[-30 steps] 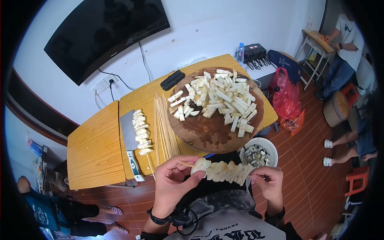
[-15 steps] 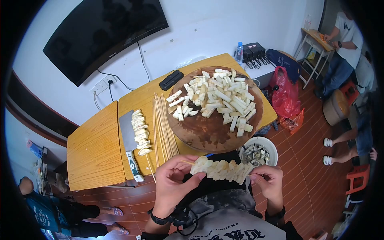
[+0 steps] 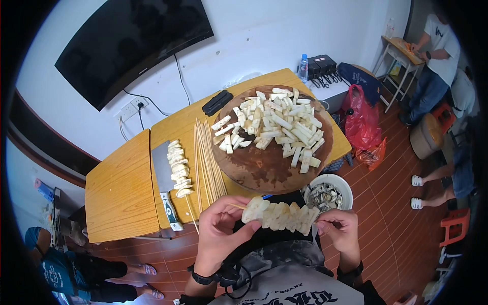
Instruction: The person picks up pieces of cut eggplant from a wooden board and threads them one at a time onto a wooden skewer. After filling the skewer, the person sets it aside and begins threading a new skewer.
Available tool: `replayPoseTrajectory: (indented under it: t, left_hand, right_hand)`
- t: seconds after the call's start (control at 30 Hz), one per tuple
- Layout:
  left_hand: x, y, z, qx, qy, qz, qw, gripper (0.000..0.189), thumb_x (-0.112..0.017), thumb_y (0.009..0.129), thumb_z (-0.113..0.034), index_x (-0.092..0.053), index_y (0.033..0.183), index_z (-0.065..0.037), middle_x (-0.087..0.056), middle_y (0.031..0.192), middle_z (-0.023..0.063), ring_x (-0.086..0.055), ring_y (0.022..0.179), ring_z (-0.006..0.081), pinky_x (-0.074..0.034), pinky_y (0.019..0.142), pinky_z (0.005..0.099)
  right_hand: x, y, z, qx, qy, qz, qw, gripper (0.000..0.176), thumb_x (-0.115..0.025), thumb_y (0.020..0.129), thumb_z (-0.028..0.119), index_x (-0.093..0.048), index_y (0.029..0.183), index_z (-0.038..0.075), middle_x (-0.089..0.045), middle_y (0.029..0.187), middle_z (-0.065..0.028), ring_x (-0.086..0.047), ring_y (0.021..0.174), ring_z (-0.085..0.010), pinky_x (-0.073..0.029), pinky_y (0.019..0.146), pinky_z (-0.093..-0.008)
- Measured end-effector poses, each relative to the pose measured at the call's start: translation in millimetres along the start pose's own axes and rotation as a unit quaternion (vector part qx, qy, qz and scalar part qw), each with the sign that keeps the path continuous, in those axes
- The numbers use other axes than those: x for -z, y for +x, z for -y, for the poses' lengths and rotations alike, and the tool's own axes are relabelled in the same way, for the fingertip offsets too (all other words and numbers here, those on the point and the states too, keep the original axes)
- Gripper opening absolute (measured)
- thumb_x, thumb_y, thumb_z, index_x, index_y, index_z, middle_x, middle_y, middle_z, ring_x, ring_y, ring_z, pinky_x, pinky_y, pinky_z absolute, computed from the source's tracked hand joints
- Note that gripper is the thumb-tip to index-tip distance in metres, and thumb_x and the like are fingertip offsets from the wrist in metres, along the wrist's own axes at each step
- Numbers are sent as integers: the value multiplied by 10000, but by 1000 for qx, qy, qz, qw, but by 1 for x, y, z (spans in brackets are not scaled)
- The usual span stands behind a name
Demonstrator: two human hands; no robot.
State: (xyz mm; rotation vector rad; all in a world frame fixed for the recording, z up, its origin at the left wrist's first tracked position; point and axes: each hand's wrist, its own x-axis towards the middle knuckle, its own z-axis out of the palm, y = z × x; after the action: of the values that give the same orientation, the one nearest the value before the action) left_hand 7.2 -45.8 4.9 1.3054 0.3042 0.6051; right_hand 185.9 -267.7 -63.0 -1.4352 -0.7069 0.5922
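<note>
Between my hands a wooden skewer carries a row of pale vegetable pieces [image 3: 287,217]. My left hand [image 3: 221,231] grips the piece at the skewer's left end, the bare stick poking out above the thumb. At the other end my right hand [image 3: 341,229] pinches the skewer. Behind them a round wooden board [image 3: 259,170] holds a heap of cut pale sticks [image 3: 279,119]. Left of the board lie bare skewers [image 3: 208,162], a loaded skewer [image 3: 179,168] and a cleaver [image 3: 163,175].
The yellow table [image 3: 122,188] stands against the wall. A white bucket of scraps [image 3: 347,193] is beside it, near a red plastic bag [image 3: 363,122]. One person [image 3: 66,269] is at lower left; another [image 3: 439,56] works at a small table [image 3: 409,51].
Both hands and the held skewer have hardly moved. The person at lower left has shifted slightly, with an arm now raised near the head.
</note>
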Motion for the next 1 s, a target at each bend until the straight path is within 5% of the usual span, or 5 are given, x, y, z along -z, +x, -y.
replayPoseTrajectory:
  t: [0.3,0.43,0.57,0.8,1.0]
  left_hand:
    - [2,22,-15,18,-75,-28,997,376,-682,887,84,-591,1250,42,-678,1200,143,-648,1152,211,-509,1004,345]
    - [12,60,-2,11,180,-61,982,257,-727,887,-8,-664,1135,13,-728,1020,77,-709,962,161,-541,880,265]
    - [-1,102,1,-76,494,-38,865,172,-760,833,-42,-691,981,9,-681,910,159,-697,827,286,-550,731,358]
    - [-11,142,33,-169,639,-73,746,244,-821,784,-128,-674,920,11,-661,806,154,-674,696,294,-536,650,384]
    - [-7,138,32,-82,586,-71,803,264,-828,755,-114,-663,916,17,-654,757,118,-661,663,255,-535,638,368]
  right_hand:
    - [7,-3,-4,4,3,-47,999,7,-696,911,-51,-697,904,-49,-677,711,-56,-632,622,-97,-464,580,-228]
    - [11,-3,-7,-7,66,-93,993,12,-677,928,-49,-680,940,-47,-669,758,-56,-634,666,-104,-474,621,-232]
    - [16,-4,-8,-14,61,-104,993,18,-668,939,-44,-673,956,-46,-671,795,-55,-634,683,-107,-479,636,-234]
    - [21,-8,-8,-4,58,-112,992,20,-654,945,-48,-671,956,-48,-672,802,-54,-635,688,-109,-484,644,-234]
    - [25,-8,-10,-3,56,-121,991,17,-655,949,-40,-671,956,-45,-668,794,-55,-628,681,-106,-478,638,-236]
